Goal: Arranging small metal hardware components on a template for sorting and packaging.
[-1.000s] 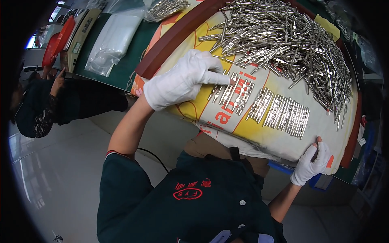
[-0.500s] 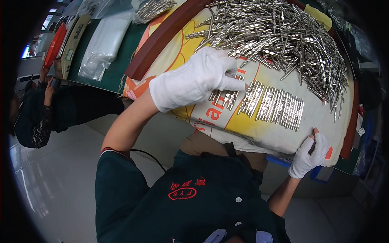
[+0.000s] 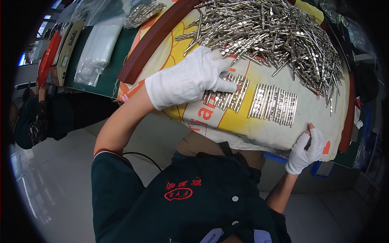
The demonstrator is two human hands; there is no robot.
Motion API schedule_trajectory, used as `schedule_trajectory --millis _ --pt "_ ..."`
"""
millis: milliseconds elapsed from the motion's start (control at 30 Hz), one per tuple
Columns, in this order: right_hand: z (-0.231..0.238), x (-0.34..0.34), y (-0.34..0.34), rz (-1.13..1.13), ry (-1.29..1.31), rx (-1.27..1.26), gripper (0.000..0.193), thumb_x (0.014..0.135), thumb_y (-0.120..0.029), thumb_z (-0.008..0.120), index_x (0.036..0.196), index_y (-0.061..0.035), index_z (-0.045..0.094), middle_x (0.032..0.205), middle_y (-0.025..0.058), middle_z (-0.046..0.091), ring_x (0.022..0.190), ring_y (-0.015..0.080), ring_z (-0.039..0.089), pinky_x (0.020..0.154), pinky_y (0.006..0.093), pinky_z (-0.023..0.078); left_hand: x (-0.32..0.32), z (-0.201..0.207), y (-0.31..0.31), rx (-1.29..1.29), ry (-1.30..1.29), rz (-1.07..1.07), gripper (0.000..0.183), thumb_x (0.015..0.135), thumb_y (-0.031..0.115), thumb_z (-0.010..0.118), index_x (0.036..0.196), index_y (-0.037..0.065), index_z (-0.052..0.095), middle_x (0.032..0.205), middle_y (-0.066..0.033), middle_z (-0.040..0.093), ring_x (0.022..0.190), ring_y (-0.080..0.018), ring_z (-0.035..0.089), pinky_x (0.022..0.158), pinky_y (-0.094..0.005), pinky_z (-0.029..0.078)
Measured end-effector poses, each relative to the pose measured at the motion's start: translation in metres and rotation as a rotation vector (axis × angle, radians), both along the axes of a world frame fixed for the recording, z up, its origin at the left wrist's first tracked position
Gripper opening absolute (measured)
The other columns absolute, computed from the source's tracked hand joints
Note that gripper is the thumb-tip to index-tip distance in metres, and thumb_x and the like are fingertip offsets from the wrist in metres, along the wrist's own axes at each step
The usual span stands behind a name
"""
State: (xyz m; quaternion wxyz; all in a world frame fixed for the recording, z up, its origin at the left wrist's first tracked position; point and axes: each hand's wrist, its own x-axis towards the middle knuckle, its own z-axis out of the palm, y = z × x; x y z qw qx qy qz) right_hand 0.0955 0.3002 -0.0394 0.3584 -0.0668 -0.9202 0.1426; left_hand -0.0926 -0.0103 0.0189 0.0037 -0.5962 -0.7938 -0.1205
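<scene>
My left hand (image 3: 188, 77), in a white glove with bare fingertips, lies palm down over a row of slim metal rods (image 3: 231, 95). Its thumb is stretched across them, apart from the fingers, which partly hide the row's far end. Just to the right, past a narrow gap, a second row of shiny rods (image 3: 273, 105) lies side by side. My right hand (image 3: 306, 150), gloved the same way, rests at the near right edge of the printed cloth (image 3: 267, 135). Thumb and fingers are apart there, with nothing between them.
A large heap of similar rods (image 3: 275, 36) covers the far side. Dark red wooden bars (image 3: 156, 40) border the cloth. Clear plastic bags (image 3: 99, 48) and a beige device (image 3: 65, 54) lie on the green table at left, where another person's dark sleeve (image 3: 40, 109) shows.
Rods that stood near the right row now lie with those by my left thumb, so a gap separates two rows. My right hand stays at the cloth's edge. The whole view has shifted slightly.
</scene>
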Motion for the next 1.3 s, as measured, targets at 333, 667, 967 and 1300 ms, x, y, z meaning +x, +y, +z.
schedule_trajectory --millis 333,667,967,1300 --pt "0.001 -0.001 0.001 0.001 0.017 0.019 0.028 0.077 0.007 0.06 0.102 -0.003 0.067 0.093 0.0094 0.066 0.082 0.0254 0.059 0.074 0.0363 0.046 0.001 0.002 -0.002 0.06 -0.053 0.019 0.07 0.06 -0.002 0.064 0.124 0.025 0.065 0.099 -0.0046 0.052 0.092 -0.0253 0.051 0.088 -0.0392 0.037" --pt "0.003 -0.004 -0.002 0.01 0.034 0.056 0.028 0.076 0.005 0.061 0.101 -0.0059 0.067 0.095 0.0084 0.064 0.081 0.0262 0.057 0.074 0.0371 0.045 0.007 0.003 0.056 0.022 0.095 -0.175 0.049 0.073 0.013 0.058 0.12 0.021 0.064 0.093 -0.0054 0.051 0.089 -0.0235 0.052 0.084 -0.0373 0.039" --pt "0.005 -0.002 0.0 -0.009 0.023 0.042 0.027 0.075 0.004 0.06 0.099 -0.0052 0.067 0.094 0.0081 0.065 0.079 0.0262 0.057 0.073 0.0366 0.045 0.004 0.007 0.04 -0.084 0.046 -0.1 0.059 0.071 0.005 0.059 0.126 0.026 0.063 0.096 -0.005 0.051 0.09 -0.0239 0.052 0.085 -0.0379 0.038" --pt "0.003 -0.005 -0.002 0.015 0.07 0.039 0.025 0.075 0.003 0.061 0.098 -0.0076 0.064 0.093 0.0059 0.065 0.078 0.0251 0.056 0.07 0.0357 0.044 0.015 0.011 0.089 -0.113 0.18 -0.205 0.041 0.079 0.015 0.054 0.118 0.021 0.064 0.1 -0.0069 0.055 0.096 -0.0239 0.055 0.087 -0.0397 0.042"
